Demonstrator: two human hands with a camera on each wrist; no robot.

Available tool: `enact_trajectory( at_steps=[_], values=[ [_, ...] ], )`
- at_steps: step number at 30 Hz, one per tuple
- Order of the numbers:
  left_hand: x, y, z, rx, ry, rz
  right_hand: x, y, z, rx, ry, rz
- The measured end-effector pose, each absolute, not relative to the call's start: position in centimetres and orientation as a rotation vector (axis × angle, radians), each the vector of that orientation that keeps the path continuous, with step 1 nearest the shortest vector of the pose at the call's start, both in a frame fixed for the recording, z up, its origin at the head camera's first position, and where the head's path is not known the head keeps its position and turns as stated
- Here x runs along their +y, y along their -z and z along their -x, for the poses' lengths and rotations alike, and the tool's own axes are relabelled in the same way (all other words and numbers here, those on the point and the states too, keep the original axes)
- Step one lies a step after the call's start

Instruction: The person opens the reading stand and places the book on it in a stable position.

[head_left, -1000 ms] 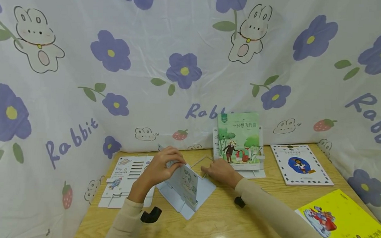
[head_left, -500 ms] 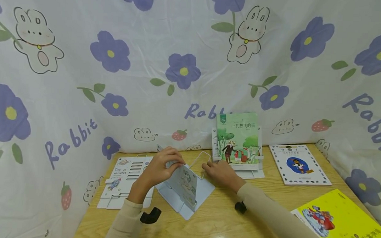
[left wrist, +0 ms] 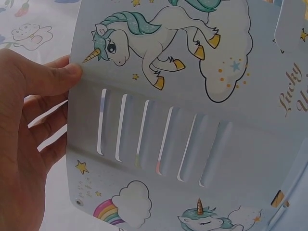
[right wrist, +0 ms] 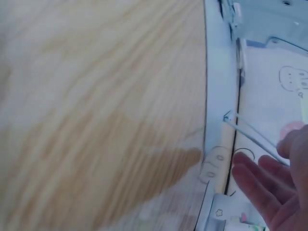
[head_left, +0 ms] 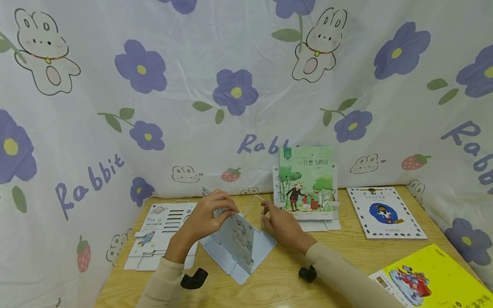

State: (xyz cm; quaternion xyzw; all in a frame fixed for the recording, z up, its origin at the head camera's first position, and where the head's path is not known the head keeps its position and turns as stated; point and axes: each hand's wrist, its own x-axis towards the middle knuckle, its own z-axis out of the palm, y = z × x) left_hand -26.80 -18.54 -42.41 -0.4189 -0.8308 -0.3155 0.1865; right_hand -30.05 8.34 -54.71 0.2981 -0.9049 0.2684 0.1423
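The right hand (right wrist: 281,190), cropped in its wrist view, seemingly hides some wire (right wrist: 256,139).

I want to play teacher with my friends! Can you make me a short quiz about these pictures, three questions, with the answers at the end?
1. True or false: the left hand holds the unicorn stand by its edge.

2. Which book is propped upright at the back?
A) the yellow book
B) the green book
C) the white book

3. In the left wrist view, how many long slots can you count across the middle of the unicorn stand?

Key:
1. True: the thumb and fingers are on either side of its edge.
2. B, the green book.
3. Six.
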Motion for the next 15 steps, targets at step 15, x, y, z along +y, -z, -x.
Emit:
enact_trajectory(
  at_steps=[15],
  values=[
    [-18.4,42.5,27.0,-2.325,0.907,1.194,6.6,54.0,29.6,-2.58,-1.356,-0.758]
  ],
)
